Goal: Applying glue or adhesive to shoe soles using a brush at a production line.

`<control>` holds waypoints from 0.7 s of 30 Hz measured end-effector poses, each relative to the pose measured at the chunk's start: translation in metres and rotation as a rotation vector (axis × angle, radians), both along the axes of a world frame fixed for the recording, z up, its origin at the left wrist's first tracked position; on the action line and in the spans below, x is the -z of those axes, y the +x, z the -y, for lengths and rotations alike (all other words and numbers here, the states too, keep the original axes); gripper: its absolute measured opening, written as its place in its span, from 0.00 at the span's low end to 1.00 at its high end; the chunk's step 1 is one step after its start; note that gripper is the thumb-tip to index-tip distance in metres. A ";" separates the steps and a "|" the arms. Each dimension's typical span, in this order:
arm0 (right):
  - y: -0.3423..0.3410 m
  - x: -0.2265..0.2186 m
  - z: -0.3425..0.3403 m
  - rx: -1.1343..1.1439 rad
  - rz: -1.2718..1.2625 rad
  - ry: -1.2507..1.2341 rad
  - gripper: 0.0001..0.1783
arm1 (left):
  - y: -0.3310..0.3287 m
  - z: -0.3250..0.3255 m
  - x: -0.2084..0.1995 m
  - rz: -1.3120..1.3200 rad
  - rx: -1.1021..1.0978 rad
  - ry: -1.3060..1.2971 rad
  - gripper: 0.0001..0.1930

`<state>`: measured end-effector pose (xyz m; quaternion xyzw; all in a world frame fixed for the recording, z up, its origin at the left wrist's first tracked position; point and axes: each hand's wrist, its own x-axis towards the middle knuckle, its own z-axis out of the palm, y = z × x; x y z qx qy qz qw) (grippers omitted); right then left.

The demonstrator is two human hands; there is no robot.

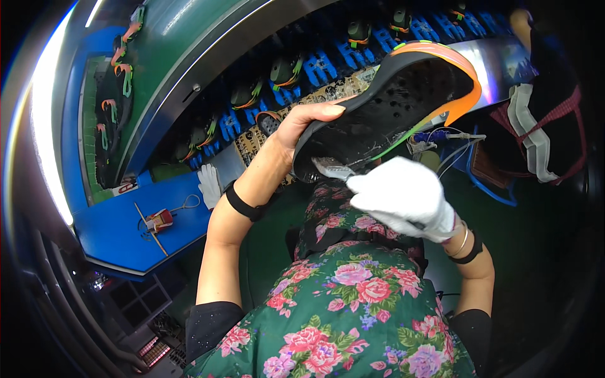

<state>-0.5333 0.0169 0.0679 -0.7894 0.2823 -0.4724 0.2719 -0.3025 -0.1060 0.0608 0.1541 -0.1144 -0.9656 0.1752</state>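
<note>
My bare left hand (pixel 302 123) grips a black clog-like shoe (pixel 372 120) with an orange and green rim, its thumb lying along the heel edge. The shoe is raised in front of me, with its hollow inside facing me and its toe pointing up to the right. In a white glove, my right hand (pixel 403 198) is closed round a small tool with a flat grey head (pixel 333 168). That head is at the heel end of the shoe, against or just over the inner surface. Gloved fingers hide the tool's handle, so whether it is a scraper or a brush I cannot tell.
Beyond the shoe runs a line of blue racks (pixel 318 68) bearing several black shoes (pixel 287 72). On the left, a blue table (pixel 113 242) carries a white glove (pixel 209 183) and a small red object (pixel 159 220) beside a stick. Pale wavy strips (pixel 530 132) hang at the right.
</note>
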 end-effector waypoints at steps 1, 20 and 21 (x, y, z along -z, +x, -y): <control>0.003 0.001 0.003 -0.044 0.089 0.055 0.16 | -0.003 0.005 -0.002 0.047 -0.036 -0.026 0.33; -0.052 -0.034 0.136 0.453 -0.100 -0.082 0.13 | -0.028 0.001 0.013 -0.075 -0.250 0.226 0.40; -0.054 -0.038 0.136 0.441 -0.154 -0.136 0.13 | -0.030 -0.003 0.010 -0.090 -0.250 0.258 0.40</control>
